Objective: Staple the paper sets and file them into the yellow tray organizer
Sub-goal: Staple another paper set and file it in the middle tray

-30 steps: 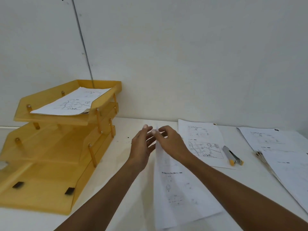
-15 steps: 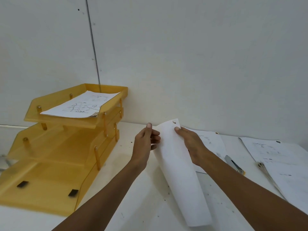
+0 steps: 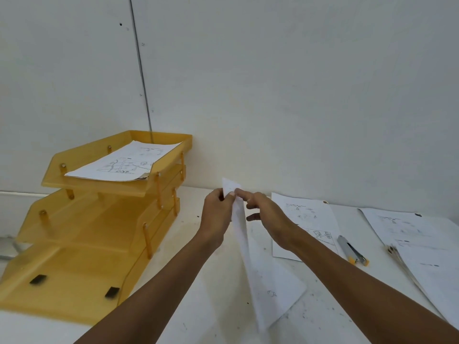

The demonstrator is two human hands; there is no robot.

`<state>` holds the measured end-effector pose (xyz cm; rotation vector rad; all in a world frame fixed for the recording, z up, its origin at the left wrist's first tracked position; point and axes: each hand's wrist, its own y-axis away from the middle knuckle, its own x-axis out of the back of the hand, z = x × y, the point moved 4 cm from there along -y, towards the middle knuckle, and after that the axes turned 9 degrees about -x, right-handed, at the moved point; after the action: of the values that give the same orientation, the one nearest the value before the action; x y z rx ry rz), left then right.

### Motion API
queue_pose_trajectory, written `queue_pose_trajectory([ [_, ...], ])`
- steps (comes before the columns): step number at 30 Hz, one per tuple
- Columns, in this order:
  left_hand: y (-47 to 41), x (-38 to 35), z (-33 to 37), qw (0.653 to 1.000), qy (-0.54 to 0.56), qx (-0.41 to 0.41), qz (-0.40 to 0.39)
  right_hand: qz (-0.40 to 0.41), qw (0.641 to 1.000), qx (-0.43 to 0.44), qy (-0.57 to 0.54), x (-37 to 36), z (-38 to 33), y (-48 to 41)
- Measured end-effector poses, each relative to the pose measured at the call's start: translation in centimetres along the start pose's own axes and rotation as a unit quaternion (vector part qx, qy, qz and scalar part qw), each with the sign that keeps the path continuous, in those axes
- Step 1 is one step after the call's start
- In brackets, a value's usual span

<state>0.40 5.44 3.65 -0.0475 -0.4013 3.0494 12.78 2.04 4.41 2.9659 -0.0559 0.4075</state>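
A white paper set (image 3: 263, 276) hangs nearly edge-on above the table. My left hand (image 3: 217, 214) pinches its top corner. My right hand (image 3: 264, 216) touches the same corner from the right, forefinger and thumb at the sheet. The yellow tray organizer (image 3: 82, 234) with three tiers stands at the left. Its top tier holds a printed paper set (image 3: 125, 165). A grey and yellow stapler (image 3: 351, 249) lies on the table to the right of my right forearm.
Another printed sheet (image 3: 308, 219) lies flat behind my right hand. A stack of papers (image 3: 422, 247) spreads along the right edge. The white wall (image 3: 273, 95) rises just behind the table.
The paper was lifted off the table and turned from curled flat-on to nearly edge-on. My hands closed together on its top corner.
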Motion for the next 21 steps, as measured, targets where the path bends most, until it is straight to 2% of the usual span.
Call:
queue_pose_trajectory([
  [3,-0.4,1.6,0.9,1.0,0.002,-0.013,0.022,0.102,0.995,0.018,-0.008,1.5,-0.3,-0.2],
  [5,-1.2,2.6,1.9,0.999,0.036,-0.012,0.026,0.131,0.991,-0.027,-0.025,2.6,0.6,-0.5],
  [8,-2.2,4.4,3.6,0.996,0.088,-0.004,0.021,0.091,0.99,-0.095,-0.057,3.1,2.3,-0.9],
  [14,-3.3,7.3,7.3,0.995,0.088,-0.048,-0.006,-0.066,0.983,-0.06,-0.161,1.8,3.9,-0.8],
  [17,-3.3,8.8,7.4,0.997,0.075,-0.025,-0.007,-0.067,0.965,-0.047,-0.248,0.8,3.4,-1.1],
  [21,-1.0,10.1,5.6,0.992,0.043,0.043,-0.112,-0.012,0.955,-0.009,-0.297,0.1,2.6,-1.4],
])
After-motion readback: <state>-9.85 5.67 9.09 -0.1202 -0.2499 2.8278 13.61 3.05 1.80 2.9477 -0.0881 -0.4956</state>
